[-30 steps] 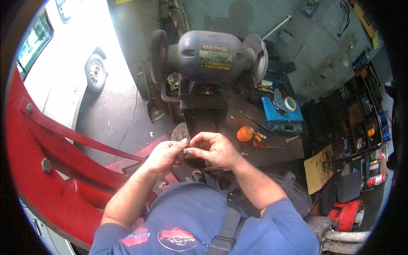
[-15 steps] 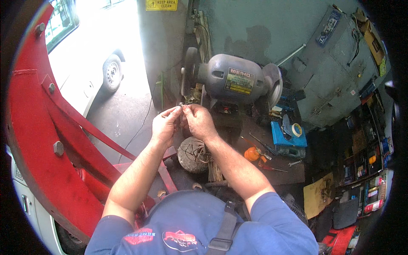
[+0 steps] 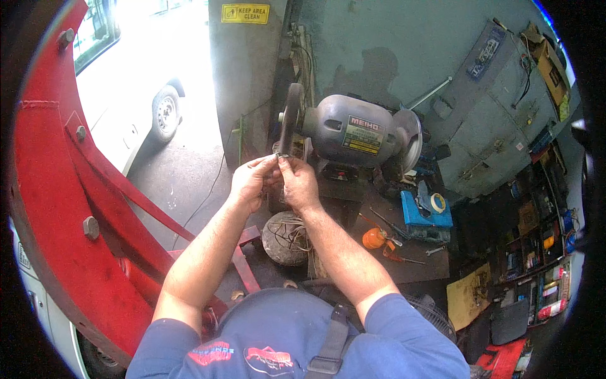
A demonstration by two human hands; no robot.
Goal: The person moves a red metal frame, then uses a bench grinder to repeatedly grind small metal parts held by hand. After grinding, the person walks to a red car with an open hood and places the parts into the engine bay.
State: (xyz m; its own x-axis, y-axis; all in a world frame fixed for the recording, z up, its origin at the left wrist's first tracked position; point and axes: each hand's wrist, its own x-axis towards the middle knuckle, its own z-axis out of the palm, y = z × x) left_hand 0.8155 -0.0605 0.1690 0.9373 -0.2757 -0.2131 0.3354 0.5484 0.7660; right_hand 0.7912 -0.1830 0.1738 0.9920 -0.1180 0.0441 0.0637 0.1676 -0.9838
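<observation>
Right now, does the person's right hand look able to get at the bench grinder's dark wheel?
Probably yes: the right hand is near the dark wheel, and only the small part it holds seems to lie between.

Bare hands [image 3: 299, 183]: two
Bench grinder [image 3: 334, 129]: one
Grinder wheels [image 3: 291, 120]: two
Bolt heads [image 3: 91, 228] on red frame [image 3: 50, 189]: three
Roll of tape [image 3: 443, 198]: one
Yellow sign [image 3: 245, 14]: one

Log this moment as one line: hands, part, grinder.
left hand: pinching small metal part; right hand: pinching same part; position: near dark left wheel of bench grinder; wheel contact: cannot tell
</observation>
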